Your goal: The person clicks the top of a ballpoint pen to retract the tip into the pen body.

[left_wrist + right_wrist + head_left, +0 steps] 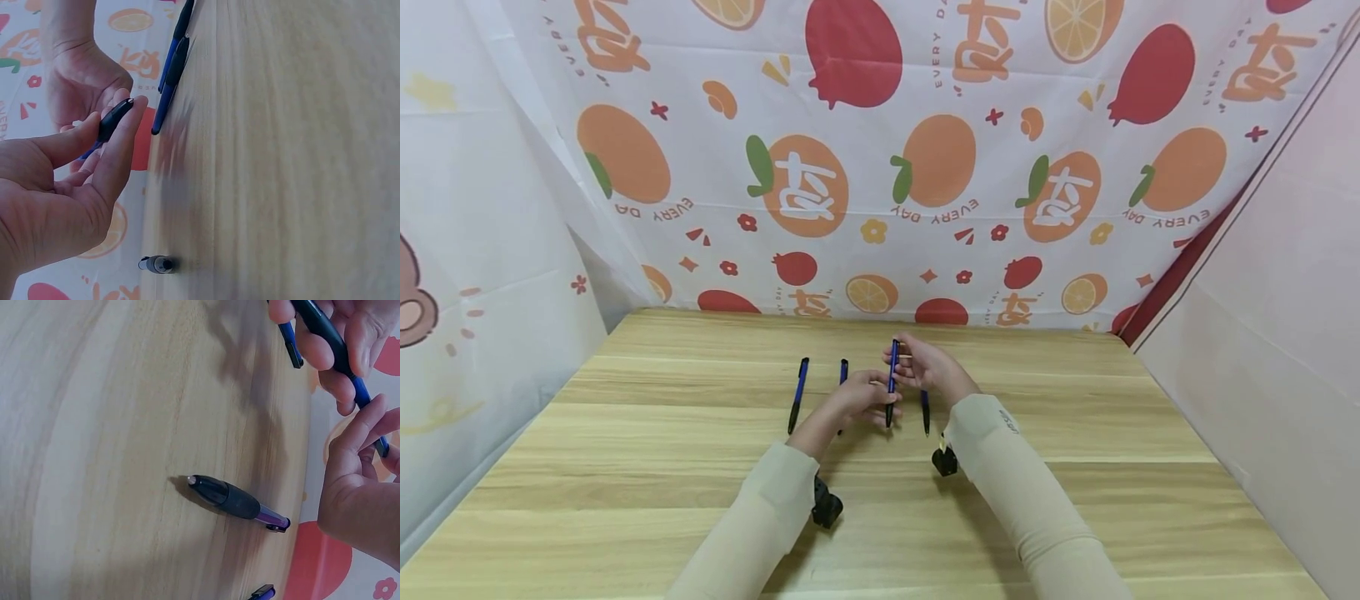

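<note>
A blue pen (892, 375) with a black grip is held above the table between both hands, its tip end toward the person. My left hand (867, 398) pinches the black grip (115, 120) between thumb and fingers. At the other end, the fingers of my right hand (925, 364) curl around the blue barrel (362, 394). Beneath the right hand another pen (926, 412) lies on the table. Partly covered by the left hand is a second lying pen (843, 371).
Farther left lies one more blue pen (798, 396). The right wrist view also shows part of a pen (264, 592) at its lower edge. A fruit-printed cloth (872, 167) hangs behind the wooden table (1075, 500), with pale cloths at both sides.
</note>
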Tool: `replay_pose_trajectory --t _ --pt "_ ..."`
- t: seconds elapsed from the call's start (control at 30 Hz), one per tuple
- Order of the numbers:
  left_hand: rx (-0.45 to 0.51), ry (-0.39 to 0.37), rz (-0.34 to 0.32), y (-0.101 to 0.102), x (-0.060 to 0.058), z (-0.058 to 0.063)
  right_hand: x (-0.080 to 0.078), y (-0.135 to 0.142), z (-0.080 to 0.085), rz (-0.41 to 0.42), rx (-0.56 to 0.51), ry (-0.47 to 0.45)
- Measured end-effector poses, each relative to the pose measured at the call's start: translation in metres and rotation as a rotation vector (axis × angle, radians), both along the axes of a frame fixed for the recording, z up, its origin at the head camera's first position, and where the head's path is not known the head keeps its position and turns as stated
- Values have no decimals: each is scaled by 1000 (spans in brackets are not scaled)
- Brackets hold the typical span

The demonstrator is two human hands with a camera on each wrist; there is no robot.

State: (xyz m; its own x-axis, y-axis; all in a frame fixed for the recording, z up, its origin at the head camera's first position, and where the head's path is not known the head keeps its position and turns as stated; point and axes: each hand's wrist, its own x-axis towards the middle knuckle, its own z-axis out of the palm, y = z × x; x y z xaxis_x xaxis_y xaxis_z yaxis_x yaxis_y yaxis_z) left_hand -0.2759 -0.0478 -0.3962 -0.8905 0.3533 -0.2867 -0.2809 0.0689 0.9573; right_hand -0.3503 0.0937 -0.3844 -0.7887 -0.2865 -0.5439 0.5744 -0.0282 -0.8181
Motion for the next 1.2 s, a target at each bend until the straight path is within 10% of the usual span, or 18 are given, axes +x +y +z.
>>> replay_pose_trajectory --t 1.2 --pt "30 -38 55 3 4 -7 9 -1 -5 -20 -1 1"
